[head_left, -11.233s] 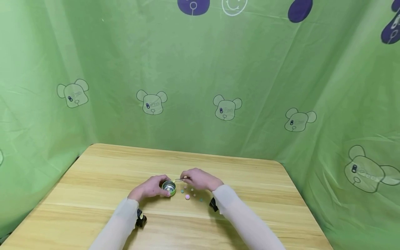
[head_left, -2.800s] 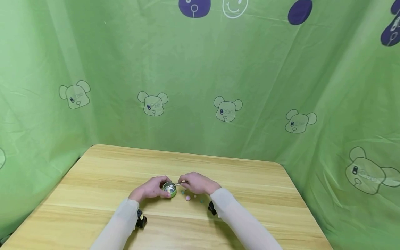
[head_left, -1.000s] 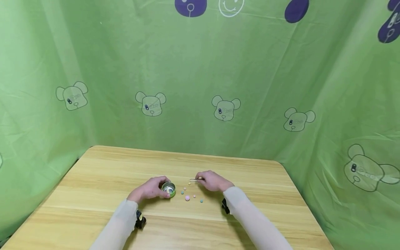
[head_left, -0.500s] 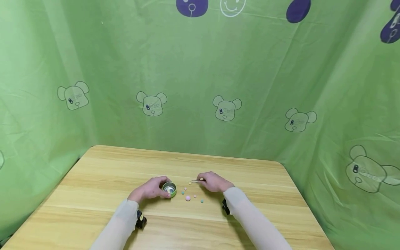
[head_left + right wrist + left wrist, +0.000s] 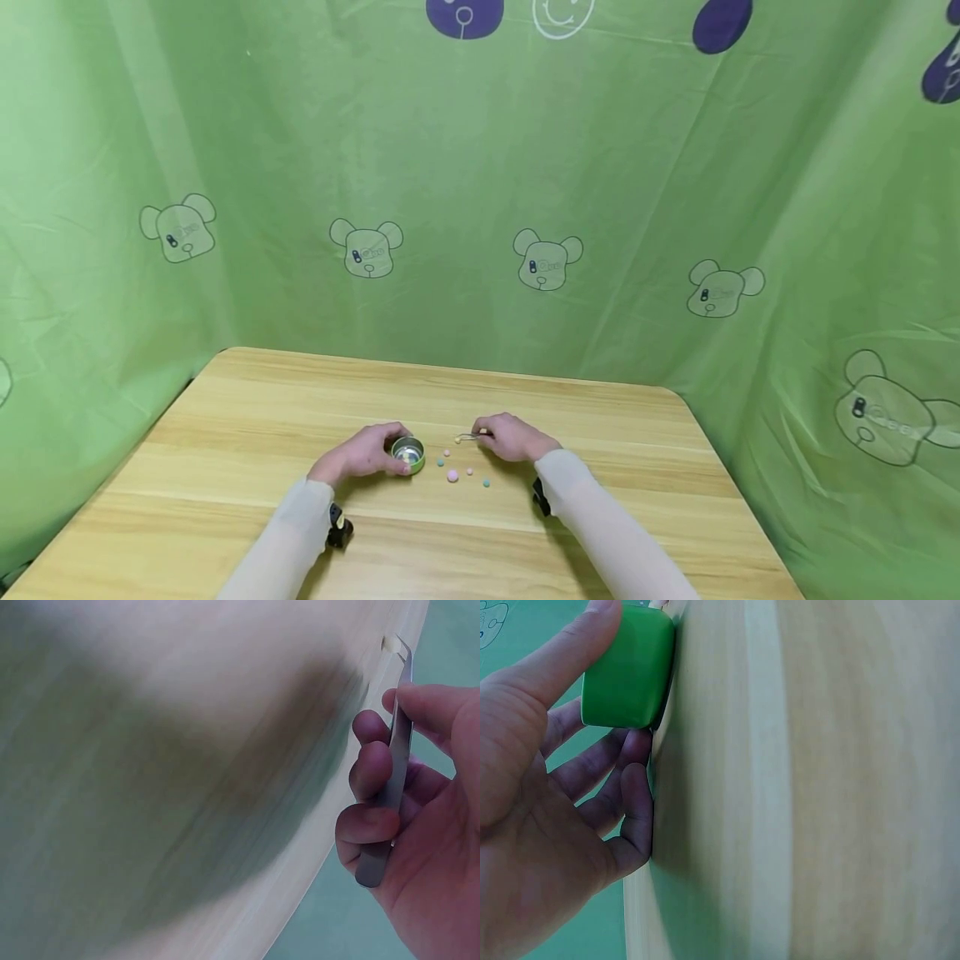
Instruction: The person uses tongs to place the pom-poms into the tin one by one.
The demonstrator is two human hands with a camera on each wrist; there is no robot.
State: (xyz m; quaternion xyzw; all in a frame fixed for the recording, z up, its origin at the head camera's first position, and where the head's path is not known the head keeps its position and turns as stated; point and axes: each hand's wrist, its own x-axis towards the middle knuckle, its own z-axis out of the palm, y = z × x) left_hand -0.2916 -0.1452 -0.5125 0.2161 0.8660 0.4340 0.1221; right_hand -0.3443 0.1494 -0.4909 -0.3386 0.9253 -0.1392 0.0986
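Observation:
My left hand point(image 5: 363, 451) holds a small round green tin point(image 5: 630, 671), its thumb on the near side and fingers behind. The tin stands upright on the table, silver inside, with some small pale balls at its bottom. Between thumb and fingers, my right hand point(image 5: 512, 437) grips metal tweezers point(image 5: 395, 765) with bent tips. Those tips are slightly apart beside a small yellow ball point(image 5: 390, 644) on the table; whether they touch it I cannot tell. Between the hands lie a larger pink ball point(image 5: 452, 476), small pink balls point(image 5: 470, 472) and teal balls point(image 5: 487, 483).
The light wooden table point(image 5: 300, 383) has rounded far corners. Behind and beside it hangs a green curtain point(image 5: 450, 167) printed with bear heads. A black wrist camera point(image 5: 340, 531) sits at the left cuff, another point(image 5: 541, 497) at the right.
Earlier, the right hand held the tweezers at the tin's rim; it has since moved right, to the yellow ball. More balls lie in the tin than at first. The left hand has stayed in place.

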